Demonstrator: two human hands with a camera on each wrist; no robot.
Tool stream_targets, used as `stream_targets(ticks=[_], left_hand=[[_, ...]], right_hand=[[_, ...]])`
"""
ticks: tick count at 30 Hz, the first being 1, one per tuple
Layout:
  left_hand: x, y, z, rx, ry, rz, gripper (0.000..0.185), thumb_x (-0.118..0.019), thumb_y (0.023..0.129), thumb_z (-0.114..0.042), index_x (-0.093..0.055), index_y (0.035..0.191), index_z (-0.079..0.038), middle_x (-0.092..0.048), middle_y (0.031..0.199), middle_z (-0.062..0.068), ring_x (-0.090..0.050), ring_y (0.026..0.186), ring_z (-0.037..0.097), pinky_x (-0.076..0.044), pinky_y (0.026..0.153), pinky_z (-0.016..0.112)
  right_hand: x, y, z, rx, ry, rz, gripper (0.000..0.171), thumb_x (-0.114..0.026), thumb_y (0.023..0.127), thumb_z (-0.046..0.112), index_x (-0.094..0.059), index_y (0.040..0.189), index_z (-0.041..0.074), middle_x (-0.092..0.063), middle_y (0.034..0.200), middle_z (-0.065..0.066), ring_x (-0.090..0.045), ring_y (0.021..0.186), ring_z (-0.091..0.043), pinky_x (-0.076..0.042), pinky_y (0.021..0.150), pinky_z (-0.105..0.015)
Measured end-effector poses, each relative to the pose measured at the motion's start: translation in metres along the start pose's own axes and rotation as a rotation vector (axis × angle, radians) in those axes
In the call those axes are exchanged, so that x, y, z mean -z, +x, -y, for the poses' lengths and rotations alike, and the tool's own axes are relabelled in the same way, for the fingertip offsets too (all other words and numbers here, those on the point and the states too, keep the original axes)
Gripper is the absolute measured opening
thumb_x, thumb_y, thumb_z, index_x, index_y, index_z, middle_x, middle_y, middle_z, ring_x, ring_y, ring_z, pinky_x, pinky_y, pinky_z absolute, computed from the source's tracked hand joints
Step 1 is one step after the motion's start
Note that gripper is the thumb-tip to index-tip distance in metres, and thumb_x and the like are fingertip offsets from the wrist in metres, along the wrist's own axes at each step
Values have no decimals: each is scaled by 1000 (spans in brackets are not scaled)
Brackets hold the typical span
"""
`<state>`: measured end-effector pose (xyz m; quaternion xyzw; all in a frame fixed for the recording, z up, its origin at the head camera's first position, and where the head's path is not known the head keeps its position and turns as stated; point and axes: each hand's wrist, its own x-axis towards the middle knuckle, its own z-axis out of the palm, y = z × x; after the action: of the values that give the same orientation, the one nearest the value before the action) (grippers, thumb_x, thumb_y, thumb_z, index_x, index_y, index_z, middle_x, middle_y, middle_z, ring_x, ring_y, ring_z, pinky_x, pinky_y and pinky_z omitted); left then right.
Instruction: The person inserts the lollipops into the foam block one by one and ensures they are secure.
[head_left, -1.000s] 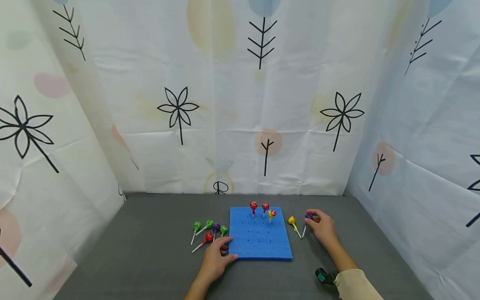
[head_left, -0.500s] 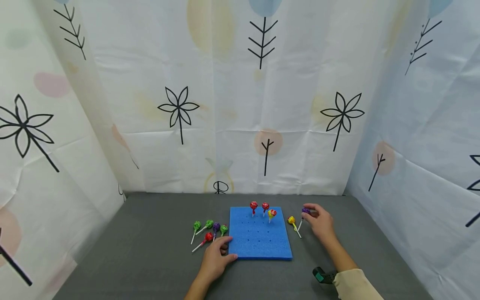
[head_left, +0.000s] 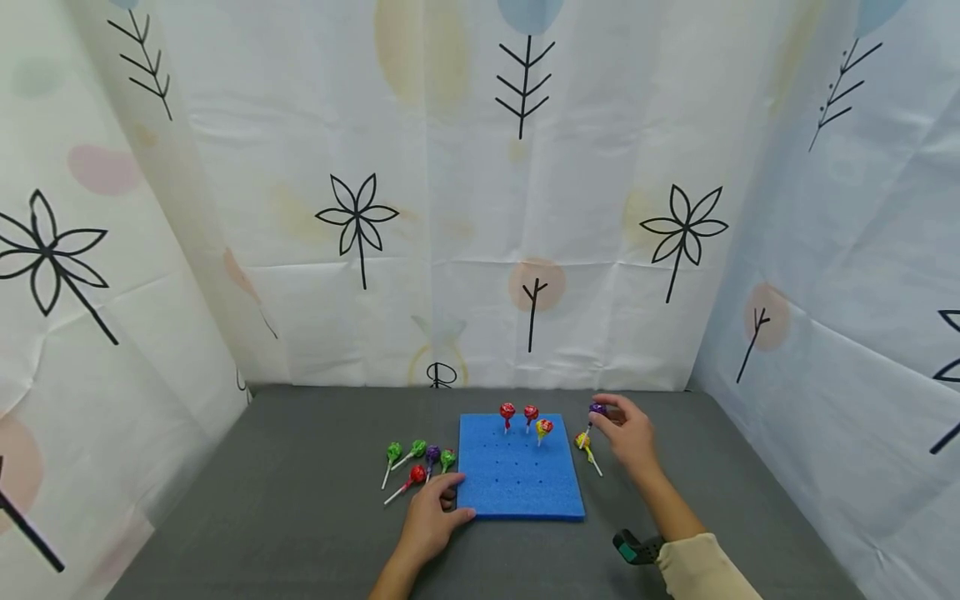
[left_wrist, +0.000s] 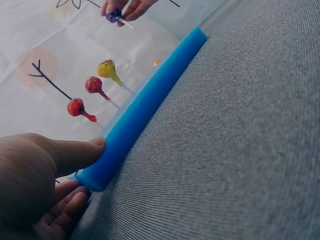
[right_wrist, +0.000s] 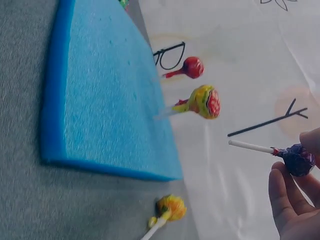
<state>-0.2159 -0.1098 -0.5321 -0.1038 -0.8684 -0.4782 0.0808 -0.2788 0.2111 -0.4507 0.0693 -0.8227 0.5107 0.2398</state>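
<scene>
My right hand [head_left: 628, 437] pinches a purple-wrapped lollipop [right_wrist: 298, 160] by its candy head, the white stick tilted downward. It is raised beyond the right side of a blue foam board [head_left: 517, 500] dotted with small holes. Two red lollipops [head_left: 507, 411] [head_left: 531, 412] and a yellow-and-red one [head_left: 544, 427] stand upright in the board's far part. My left hand [head_left: 431, 517] grips the board's near left corner, thumb along the front edge and fingers at the left side. A yellow lollipop [head_left: 583, 442] lies on the table just below the right hand.
Left of the board lie green lollipops [head_left: 393, 452], a red one [head_left: 417, 474] and a purple one [head_left: 432, 454], near my left hand. The grey table [head_left: 315, 517] ends at a patterned white curtain [head_left: 285, 208] behind. A black wrist device [head_left: 636, 547] sits by the right sleeve.
My right hand has lifted the purple lollipop and carried it away from me and leftward, toward the board, past the yellow lollipop. The left hand stays at the board's corner.
</scene>
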Motion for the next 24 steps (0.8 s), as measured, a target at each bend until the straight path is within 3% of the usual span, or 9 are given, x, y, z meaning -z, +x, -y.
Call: stream_targets(ticks=[6,15,24], left_hand=[[-1,0,0,23,11,5,52,-85,74,-15,-65,120,-3,-62,108,7,-60,89,20,-51,74,33],[0,-1,0,7,2,-3,53,-85,73,-15,-65,120,-2,-62,107,9,-60,88,21,-51,73,33],[-2,1,1,20,2,0,51,-85,73,-14,-65,119,-2,-62,108,8,-59,89,20,-51,74,33]], right_hand=[[-8,1,10,44,85,-24,24,-71,87,-1,-66,110,-4,-66,105,-23,-66,90,-22,-47,73,-12],[-21,2,28,30,105,5,24,-68,89,0,-64,112,-4,-65,106,-21,-65,95,-35,-49,75,-15],[-36,5,33,108,73,12,21,-70,89,4,-67,110,1,-66,104,-14,-65,90,-28,-50,77,-19]])
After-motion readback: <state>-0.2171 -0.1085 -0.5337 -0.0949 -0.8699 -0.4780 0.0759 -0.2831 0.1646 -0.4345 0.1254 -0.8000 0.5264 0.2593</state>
